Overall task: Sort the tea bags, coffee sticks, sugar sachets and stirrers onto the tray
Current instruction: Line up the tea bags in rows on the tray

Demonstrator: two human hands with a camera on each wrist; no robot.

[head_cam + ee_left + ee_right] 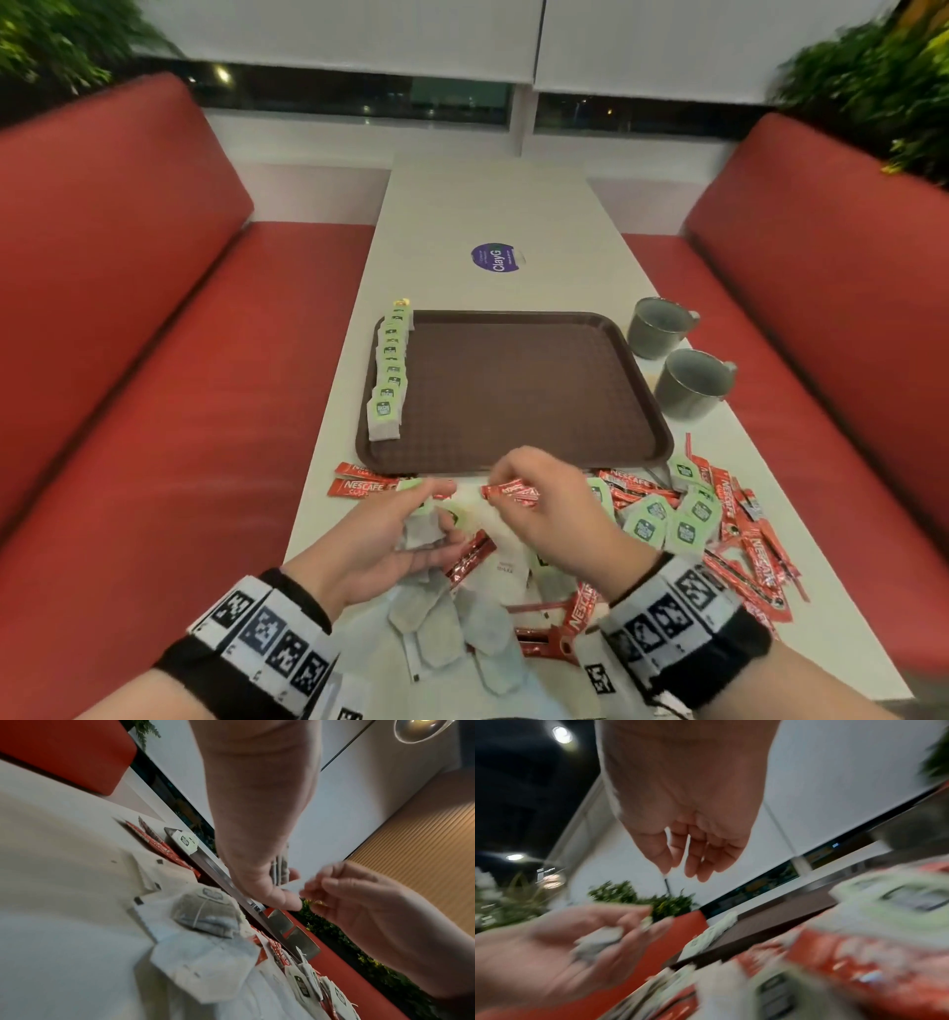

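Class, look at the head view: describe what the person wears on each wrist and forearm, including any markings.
Both hands are bare, left hand and right hand. Each wrist carries a black band with a white strip wrapped round it, printed with square black-and-white code markers; one left marker looks bluish. The right wrist strip matches. No sleeves show.

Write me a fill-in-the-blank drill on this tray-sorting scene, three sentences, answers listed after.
1. The row of tea bags lies along the ____ edge of the brown tray.
2. Right of the tray stand ____ grey mugs.
3. The left hand holds a ____ bag, while the right hand is beside it.

Missing words: left; two; tea
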